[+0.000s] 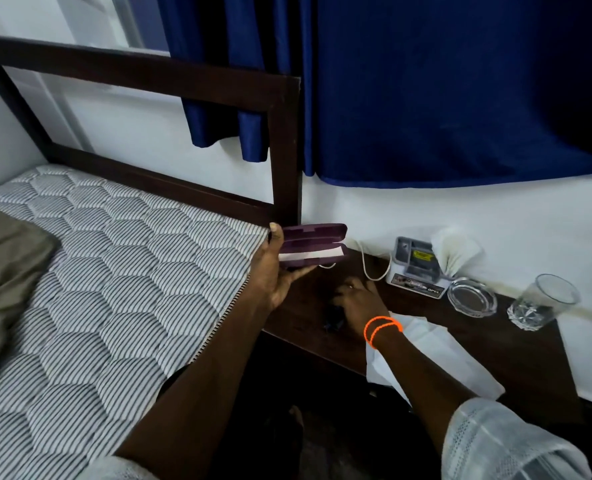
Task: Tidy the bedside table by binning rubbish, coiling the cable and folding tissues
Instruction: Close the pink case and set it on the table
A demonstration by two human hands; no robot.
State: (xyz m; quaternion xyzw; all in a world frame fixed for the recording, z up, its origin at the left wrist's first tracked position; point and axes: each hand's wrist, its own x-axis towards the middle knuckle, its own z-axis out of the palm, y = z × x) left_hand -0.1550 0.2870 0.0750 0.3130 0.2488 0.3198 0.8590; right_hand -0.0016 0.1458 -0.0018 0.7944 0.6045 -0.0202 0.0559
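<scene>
Head view:
L hand [276, 268]: raised over the gap btwn bed and surface, grip clamped on purple case [313, 244], thumb on top at its left end, fingers under.
Purple case: half open, white paper showing inside, held above far-left corner of surface.
R hand [358, 295]: palm down on dark wooden surface [516, 344], fingers curled over sth small and dark; can't tell if grip is closed on it. Orange bands [381, 330] on wrist.
White cable [369, 263]: loose on surface by the wall, btwn case and grey box [416, 268].
Tissues [436, 355]: flat, unfolded, under R forearm, hanging over near edge.
Napkin fan [455, 251]: upright behind grey box.
Glass ashtray [473, 296]: just right of box.
Tumbler [544, 303]: far right, near wall.
Bed: quilted mattress [114, 271] on left, dark headboard [284, 150], blue curtain [443, 98] above.
</scene>
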